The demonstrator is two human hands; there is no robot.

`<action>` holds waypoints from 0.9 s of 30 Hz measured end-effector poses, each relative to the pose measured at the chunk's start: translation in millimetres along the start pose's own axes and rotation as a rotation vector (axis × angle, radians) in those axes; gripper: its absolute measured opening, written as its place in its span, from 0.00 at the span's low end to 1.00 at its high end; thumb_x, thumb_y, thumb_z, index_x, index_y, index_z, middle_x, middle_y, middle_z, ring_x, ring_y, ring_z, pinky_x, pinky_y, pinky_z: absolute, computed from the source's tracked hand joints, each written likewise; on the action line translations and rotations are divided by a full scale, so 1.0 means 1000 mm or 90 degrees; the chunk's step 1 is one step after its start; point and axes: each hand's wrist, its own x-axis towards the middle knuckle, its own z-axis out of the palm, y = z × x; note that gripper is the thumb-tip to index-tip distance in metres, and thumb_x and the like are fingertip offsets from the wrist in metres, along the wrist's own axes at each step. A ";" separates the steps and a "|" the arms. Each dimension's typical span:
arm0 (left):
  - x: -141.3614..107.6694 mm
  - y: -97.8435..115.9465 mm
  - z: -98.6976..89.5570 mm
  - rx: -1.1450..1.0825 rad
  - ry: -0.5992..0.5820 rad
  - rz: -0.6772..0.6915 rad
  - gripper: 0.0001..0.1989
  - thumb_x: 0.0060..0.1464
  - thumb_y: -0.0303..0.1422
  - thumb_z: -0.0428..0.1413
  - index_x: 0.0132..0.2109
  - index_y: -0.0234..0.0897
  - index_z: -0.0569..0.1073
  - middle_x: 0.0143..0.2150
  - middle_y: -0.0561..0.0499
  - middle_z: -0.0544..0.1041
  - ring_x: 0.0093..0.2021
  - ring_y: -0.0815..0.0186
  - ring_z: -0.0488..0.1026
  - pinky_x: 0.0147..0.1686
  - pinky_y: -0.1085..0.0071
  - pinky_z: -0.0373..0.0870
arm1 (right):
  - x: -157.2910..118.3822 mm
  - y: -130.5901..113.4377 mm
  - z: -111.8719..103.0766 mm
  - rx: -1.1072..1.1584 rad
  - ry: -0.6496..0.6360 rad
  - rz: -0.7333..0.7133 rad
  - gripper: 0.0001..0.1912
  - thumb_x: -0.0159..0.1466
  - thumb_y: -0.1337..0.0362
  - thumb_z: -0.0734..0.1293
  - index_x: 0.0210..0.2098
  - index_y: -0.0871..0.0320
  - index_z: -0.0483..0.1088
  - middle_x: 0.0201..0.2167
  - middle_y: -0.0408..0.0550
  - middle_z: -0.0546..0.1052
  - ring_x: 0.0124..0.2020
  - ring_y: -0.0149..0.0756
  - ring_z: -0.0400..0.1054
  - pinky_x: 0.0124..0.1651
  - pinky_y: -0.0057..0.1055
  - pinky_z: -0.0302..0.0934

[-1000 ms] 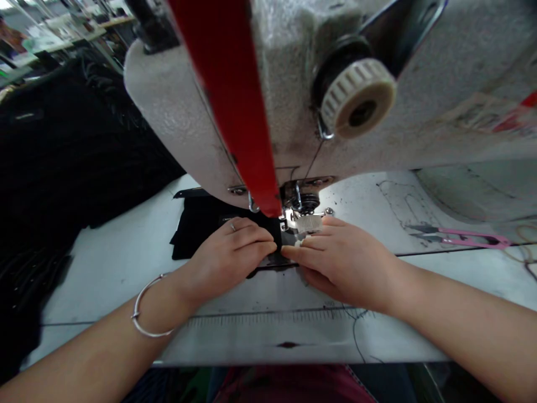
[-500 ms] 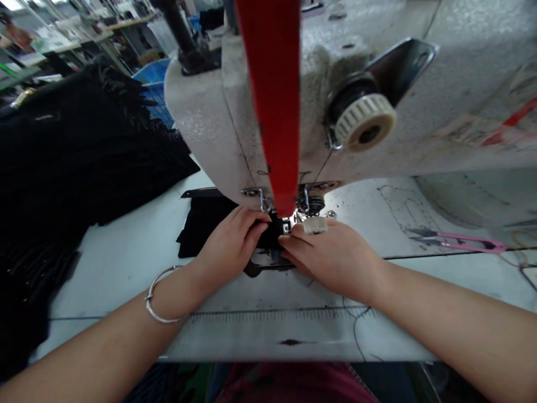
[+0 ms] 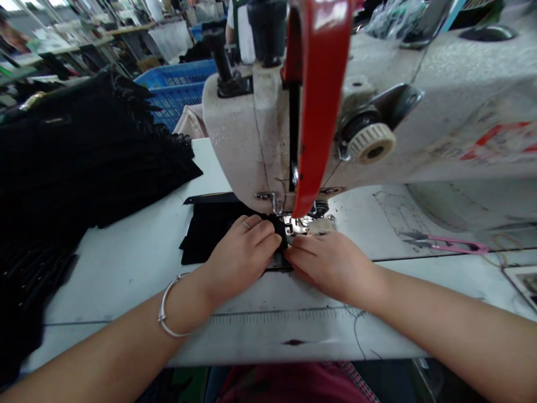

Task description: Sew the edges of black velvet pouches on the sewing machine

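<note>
Head view: left fingers [image 3: 265, 246] curl on black cloth [image 3: 207, 235], right fingers [image 3: 301, 256] touch its edge (whether gripping, I cannot tell).

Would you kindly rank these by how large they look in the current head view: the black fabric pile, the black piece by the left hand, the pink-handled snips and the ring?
1. Black fabric pile
2. Black piece, partly covered by the left hand
3. Pink-handled snips
4. Ring
</note>
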 end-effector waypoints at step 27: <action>-0.005 -0.005 0.010 0.012 -0.007 0.043 0.10 0.64 0.26 0.51 0.49 0.31 0.72 0.44 0.46 0.76 0.45 0.61 0.73 0.46 0.62 0.73 | -0.004 0.001 -0.007 0.092 -0.010 0.047 0.10 0.63 0.66 0.64 0.41 0.59 0.75 0.31 0.43 0.76 0.30 0.37 0.68 0.35 0.38 0.49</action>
